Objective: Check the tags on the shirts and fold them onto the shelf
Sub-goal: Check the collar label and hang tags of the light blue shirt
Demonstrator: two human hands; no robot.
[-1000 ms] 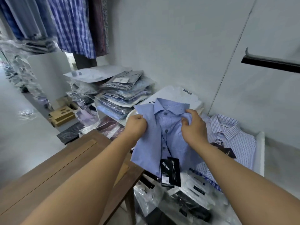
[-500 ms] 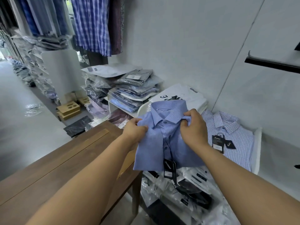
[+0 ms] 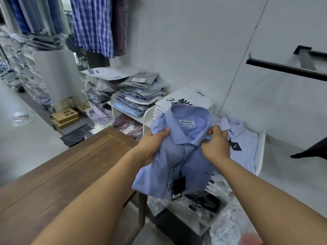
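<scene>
A light blue folded dress shirt (image 3: 178, 161) hangs in the air in front of me, collar up, with its white neck label (image 3: 186, 122) showing. My left hand (image 3: 152, 145) grips its left shoulder and my right hand (image 3: 216, 145) pinches the right collar edge. A black hang tag (image 3: 178, 188) dangles on a string from the shirt's front. Behind it, a checked white-blue shirt (image 3: 242, 145) with a black tag lies flat on the low white shelf (image 3: 261, 151). A stack of white printed T-shirts (image 3: 185, 100) sits left of that.
A brown wooden table (image 3: 70, 170) stands at my left. Bagged shirts (image 3: 139, 92) are piled on a white shelf beyond it. More plastic-wrapped garments (image 3: 221, 218) lie on the floor below. Hanging checked shirts (image 3: 92, 23) fill the upper left; a black wall rail (image 3: 286, 68) juts out at right.
Both hands have raised the blue shirt and tipped its collar toward me, so the neck label now shows. The hang tag swings lower on its string.
</scene>
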